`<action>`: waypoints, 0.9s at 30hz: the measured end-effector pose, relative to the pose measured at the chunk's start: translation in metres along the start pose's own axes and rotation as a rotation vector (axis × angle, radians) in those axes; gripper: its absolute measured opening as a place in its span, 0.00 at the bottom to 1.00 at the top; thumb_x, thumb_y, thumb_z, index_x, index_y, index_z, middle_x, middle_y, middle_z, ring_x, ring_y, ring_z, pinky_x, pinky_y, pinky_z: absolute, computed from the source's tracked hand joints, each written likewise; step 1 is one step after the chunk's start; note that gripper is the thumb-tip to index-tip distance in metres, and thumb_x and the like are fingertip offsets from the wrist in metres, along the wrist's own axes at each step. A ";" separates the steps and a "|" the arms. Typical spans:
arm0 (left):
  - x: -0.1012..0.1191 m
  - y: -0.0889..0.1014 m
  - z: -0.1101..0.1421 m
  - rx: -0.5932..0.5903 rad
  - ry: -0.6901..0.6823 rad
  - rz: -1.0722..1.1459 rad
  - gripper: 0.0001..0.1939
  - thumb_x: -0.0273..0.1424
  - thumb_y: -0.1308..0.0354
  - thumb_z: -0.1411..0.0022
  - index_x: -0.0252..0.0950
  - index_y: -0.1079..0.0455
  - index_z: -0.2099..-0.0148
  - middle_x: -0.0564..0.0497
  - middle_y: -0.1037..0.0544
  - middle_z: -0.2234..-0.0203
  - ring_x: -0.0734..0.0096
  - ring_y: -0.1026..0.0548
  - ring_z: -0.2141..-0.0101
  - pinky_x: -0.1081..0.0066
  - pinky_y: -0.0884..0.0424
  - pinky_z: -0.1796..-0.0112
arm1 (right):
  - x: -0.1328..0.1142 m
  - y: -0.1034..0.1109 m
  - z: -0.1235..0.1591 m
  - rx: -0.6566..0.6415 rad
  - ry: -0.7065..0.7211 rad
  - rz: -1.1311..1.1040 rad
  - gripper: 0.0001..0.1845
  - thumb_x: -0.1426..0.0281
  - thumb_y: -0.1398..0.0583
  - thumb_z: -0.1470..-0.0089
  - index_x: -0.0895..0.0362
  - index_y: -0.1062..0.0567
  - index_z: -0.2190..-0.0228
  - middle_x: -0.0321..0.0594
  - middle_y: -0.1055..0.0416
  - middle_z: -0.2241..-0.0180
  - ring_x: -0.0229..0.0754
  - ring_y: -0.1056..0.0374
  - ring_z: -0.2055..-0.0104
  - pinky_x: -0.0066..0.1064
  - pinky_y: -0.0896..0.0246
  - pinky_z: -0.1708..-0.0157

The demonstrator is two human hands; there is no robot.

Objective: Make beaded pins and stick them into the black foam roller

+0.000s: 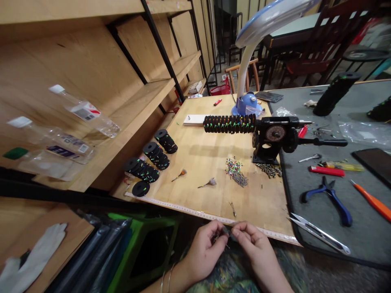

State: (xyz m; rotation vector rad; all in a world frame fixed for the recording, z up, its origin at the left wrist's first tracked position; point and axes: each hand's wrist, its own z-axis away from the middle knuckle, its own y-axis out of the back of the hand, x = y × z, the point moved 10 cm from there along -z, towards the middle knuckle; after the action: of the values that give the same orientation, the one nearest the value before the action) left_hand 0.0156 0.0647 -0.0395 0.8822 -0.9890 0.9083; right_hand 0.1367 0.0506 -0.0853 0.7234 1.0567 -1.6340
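Note:
My left hand (207, 249) is closed in a pinch at the table's front edge, on something small that I cannot make out; thin strands show by its thumb. Facing it, my right hand (255, 247) also pinches, its fingertips almost meeting the left ones, and what they hold is too small to tell. Just beyond the fingers lies a small metal piece with thin prongs (233, 209). Farther back are a pile of colourful beads (233, 166), grey small pieces (240, 179), a grey tufted bundle (209, 182) and an orange-tipped one (180, 175).
A hand-cranked winder (271, 134) carries a black ridged roll (229, 123). Black foam spools (151, 151) stand at left. On the grey mat lie blue pliers (330, 197), thread snips (320, 234) and an orange tool (372, 201). A lamp (246, 101) stands behind; bottles (82, 112) lean on the shelf.

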 end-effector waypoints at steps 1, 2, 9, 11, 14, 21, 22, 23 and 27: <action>0.001 0.001 0.000 0.015 0.000 0.004 0.05 0.27 0.46 0.41 0.34 0.35 0.70 0.54 0.33 0.77 0.73 0.36 0.73 0.74 0.38 0.69 | -0.002 -0.001 0.000 0.001 0.004 0.004 0.24 0.50 0.32 0.62 0.58 0.26 0.77 0.32 0.35 0.79 0.36 0.43 0.75 0.27 0.48 0.73; 0.001 0.002 -0.001 0.029 0.002 0.010 0.05 0.27 0.46 0.42 0.34 0.34 0.70 0.55 0.34 0.78 0.73 0.36 0.74 0.74 0.39 0.70 | -0.003 -0.002 0.000 -0.001 0.005 0.006 0.24 0.49 0.32 0.63 0.58 0.26 0.77 0.32 0.35 0.79 0.36 0.43 0.75 0.27 0.48 0.73; 0.002 0.006 -0.003 0.111 0.017 -0.012 0.06 0.30 0.41 0.46 0.32 0.28 0.73 0.57 0.34 0.83 0.77 0.41 0.80 0.76 0.43 0.77 | -0.010 -0.010 0.000 -0.027 0.044 0.004 0.25 0.48 0.33 0.63 0.57 0.28 0.77 0.30 0.38 0.80 0.35 0.44 0.77 0.26 0.48 0.75; 0.005 0.009 -0.003 0.117 0.006 -0.034 0.07 0.30 0.41 0.45 0.32 0.26 0.72 0.54 0.29 0.81 0.76 0.38 0.79 0.76 0.41 0.76 | -0.009 -0.013 0.000 -0.060 0.054 0.061 0.23 0.50 0.34 0.60 0.57 0.27 0.74 0.27 0.42 0.82 0.34 0.47 0.79 0.25 0.51 0.78; 0.017 0.017 -0.002 0.109 -0.067 -0.091 0.07 0.30 0.43 0.42 0.33 0.26 0.69 0.51 0.25 0.77 0.72 0.32 0.76 0.75 0.38 0.73 | -0.006 -0.016 0.001 -0.120 0.047 0.182 0.18 0.54 0.36 0.55 0.57 0.28 0.75 0.24 0.48 0.85 0.32 0.53 0.81 0.25 0.56 0.80; 0.027 0.025 -0.010 0.124 -0.083 0.100 0.12 0.36 0.45 0.38 0.33 0.26 0.63 0.48 0.23 0.73 0.71 0.30 0.73 0.73 0.36 0.70 | -0.025 -0.019 0.008 -0.111 0.162 0.224 0.10 0.66 0.41 0.54 0.55 0.33 0.81 0.27 0.47 0.84 0.34 0.51 0.79 0.27 0.54 0.77; 0.021 0.021 -0.012 0.106 -0.028 0.198 0.13 0.37 0.45 0.38 0.32 0.26 0.63 0.49 0.23 0.75 0.73 0.32 0.76 0.74 0.38 0.73 | -0.027 -0.019 0.009 -0.098 0.176 0.228 0.10 0.66 0.42 0.54 0.55 0.34 0.82 0.27 0.47 0.83 0.34 0.51 0.78 0.27 0.53 0.77; 0.015 0.018 -0.014 0.098 0.018 0.282 0.14 0.39 0.44 0.39 0.32 0.26 0.62 0.50 0.25 0.78 0.75 0.34 0.79 0.75 0.40 0.76 | -0.029 -0.017 0.011 -0.086 0.183 0.233 0.10 0.66 0.42 0.55 0.55 0.35 0.82 0.28 0.46 0.83 0.35 0.50 0.78 0.27 0.53 0.77; 0.005 0.031 -0.020 0.202 0.051 0.436 0.16 0.41 0.40 0.42 0.30 0.26 0.62 0.55 0.31 0.82 0.80 0.41 0.81 0.77 0.49 0.79 | -0.029 -0.009 0.013 -0.051 0.183 0.270 0.10 0.66 0.43 0.56 0.54 0.37 0.83 0.29 0.46 0.83 0.36 0.49 0.78 0.28 0.53 0.76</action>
State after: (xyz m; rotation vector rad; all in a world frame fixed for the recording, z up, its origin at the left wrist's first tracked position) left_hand -0.0050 0.0950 -0.0348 0.8190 -1.0787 1.4134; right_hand 0.1374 0.0516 -0.0523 0.9519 1.0734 -1.3247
